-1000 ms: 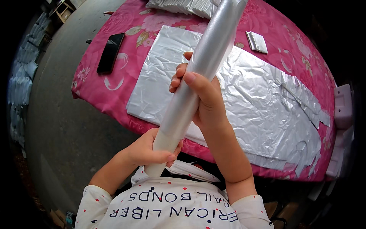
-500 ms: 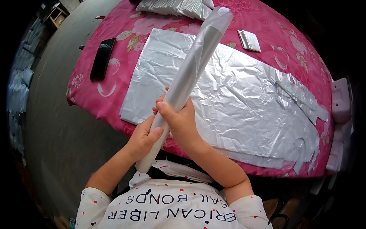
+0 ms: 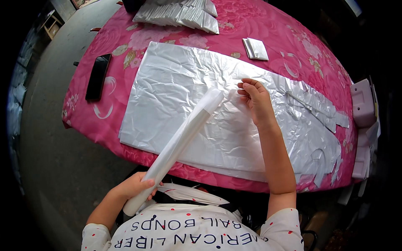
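My left hand (image 3: 140, 184) is wrapped round the lower end of a long roll of whitish translucent plastic film (image 3: 173, 152). The roll slants up and to the right, its loose, see-through upper end over a stack of silvery-white plastic sheets or bags (image 3: 167, 79). Apart from the roll, my right hand (image 3: 256, 98) hovers above the stack, just right of the roll's upper end. Its fingers are loosely bent and a little apart, with nothing visible in them. The stack is wrinkled, with cut strips at its right end.
A pink flowered cloth (image 3: 259, 21) covers the table. A black phone (image 3: 98, 77) lies at the left, and small folded white packets (image 3: 255, 49) lie beyond the stack. A row of similar packets (image 3: 178, 16) is at the far side. Pale pink plastic containers (image 3: 363, 102) stand past the right edge.
My right hand has let go of the roll and moved up and right over the stack. My left hand, still gripping the roll, has drawn it down and left.
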